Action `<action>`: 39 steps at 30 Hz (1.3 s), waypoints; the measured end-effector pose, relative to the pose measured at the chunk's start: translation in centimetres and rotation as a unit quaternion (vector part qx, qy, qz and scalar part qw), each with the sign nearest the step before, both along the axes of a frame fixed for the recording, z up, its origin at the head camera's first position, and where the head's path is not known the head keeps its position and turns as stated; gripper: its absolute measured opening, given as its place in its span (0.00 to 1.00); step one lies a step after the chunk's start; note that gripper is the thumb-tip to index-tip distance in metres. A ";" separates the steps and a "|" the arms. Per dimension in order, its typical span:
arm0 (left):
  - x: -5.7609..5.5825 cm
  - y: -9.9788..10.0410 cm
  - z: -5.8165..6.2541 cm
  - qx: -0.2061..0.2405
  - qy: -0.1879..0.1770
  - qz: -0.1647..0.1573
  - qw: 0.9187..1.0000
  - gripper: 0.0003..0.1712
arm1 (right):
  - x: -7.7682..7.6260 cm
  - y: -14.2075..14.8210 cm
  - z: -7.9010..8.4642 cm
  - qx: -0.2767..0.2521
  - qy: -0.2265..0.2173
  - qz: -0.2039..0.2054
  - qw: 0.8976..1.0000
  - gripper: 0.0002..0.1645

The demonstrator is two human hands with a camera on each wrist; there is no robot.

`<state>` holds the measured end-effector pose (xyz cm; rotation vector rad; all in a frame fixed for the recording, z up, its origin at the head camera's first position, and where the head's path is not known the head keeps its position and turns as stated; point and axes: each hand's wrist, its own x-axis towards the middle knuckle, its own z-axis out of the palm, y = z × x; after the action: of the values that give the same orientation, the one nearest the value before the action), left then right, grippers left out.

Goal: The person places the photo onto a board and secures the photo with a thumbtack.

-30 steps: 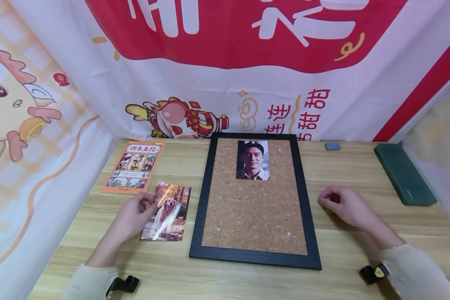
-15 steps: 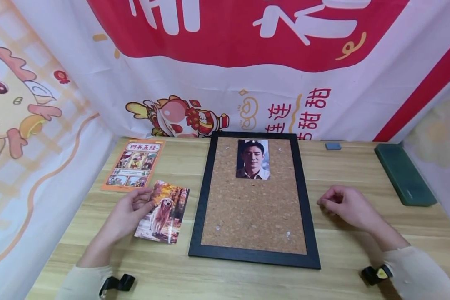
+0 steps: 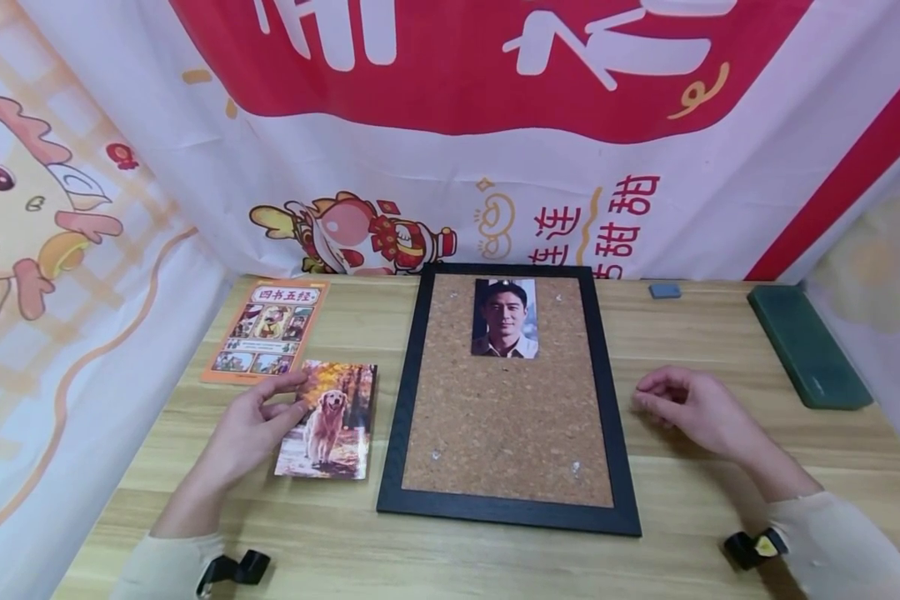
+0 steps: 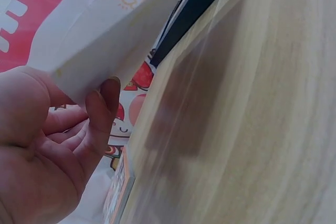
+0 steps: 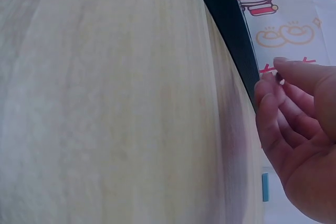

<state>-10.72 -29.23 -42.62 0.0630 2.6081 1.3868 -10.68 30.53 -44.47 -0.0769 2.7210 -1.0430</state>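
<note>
In the head view my left hand (image 3: 260,419) pinches the left edge of a photo of a golden dog (image 3: 327,425). The left wrist view shows the pale back of this photo (image 4: 113,45) raised over the table, its shadow below. To the photo's right lies a black-framed corkboard (image 3: 506,425), with a portrait photo (image 3: 506,319) near its top. Right of the board hovers my right hand (image 3: 697,408), fingers loosely bent and thumb close to the index finger. A tiny dark spot shows between those fingertips in the right wrist view.
An orange booklet (image 3: 268,329) lies behind my left hand. Small shiny bits (image 3: 576,469) sit near the cork's corners. At the back right are a small blue block (image 3: 664,291) and a dark green case (image 3: 810,347). A printed cloth (image 3: 450,167) hangs behind the wooden table (image 3: 435,558).
The dog photo has shifted slightly left with my left hand and changed its tilt, losing most of its bright glare. The right hand has barely moved.
</note>
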 end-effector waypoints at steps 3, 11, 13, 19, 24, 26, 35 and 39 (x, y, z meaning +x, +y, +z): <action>0.0 0.2 0.1 -0.001 0.005 -0.003 1.000 0.30 | 0.0 -0.1 0.1 -0.004 -0.002 -0.007 1.000 0.13; -0.5 1.9 0.3 0.027 -0.009 -0.025 0.999 0.30 | 0.0 -0.4 0.1 -0.027 -0.018 -0.011 0.999 0.12; -0.6 2.5 0.2 0.036 -0.019 -0.032 0.999 0.30 | 0.0 -0.5 0.1 -0.032 -0.025 -0.012 0.999 0.12; -1.0 4.4 0.1 0.061 -0.045 -0.058 0.995 0.30 | -0.2 -0.8 0.3 -0.049 -0.042 -0.014 0.998 0.13; -1.4 6.0 -0.1 0.066 -0.051 -0.082 0.993 0.31 | -0.4 -1.3 0.6 -0.073 -0.044 -0.002 0.996 0.14; -1.6 6.6 -0.3 0.070 -0.055 -0.092 0.992 0.32 | -0.5 -1.5 0.7 -0.086 -0.041 0.007 0.995 0.14; -2.1 9.7 -0.5 0.112 -0.095 -0.122 0.982 0.35 | -0.9 -2.8 1.0 -0.104 -0.033 0.040 0.993 0.12; -2.5 11.3 -0.8 0.125 -0.096 -0.133 0.978 0.35 | -1.3 -3.5 1.1 -0.113 -0.028 0.052 0.992 0.11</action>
<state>-13.19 -17.96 -43.39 0.2879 2.1667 1.5279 -11.99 27.00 -43.39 -0.2209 2.5083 -1.2965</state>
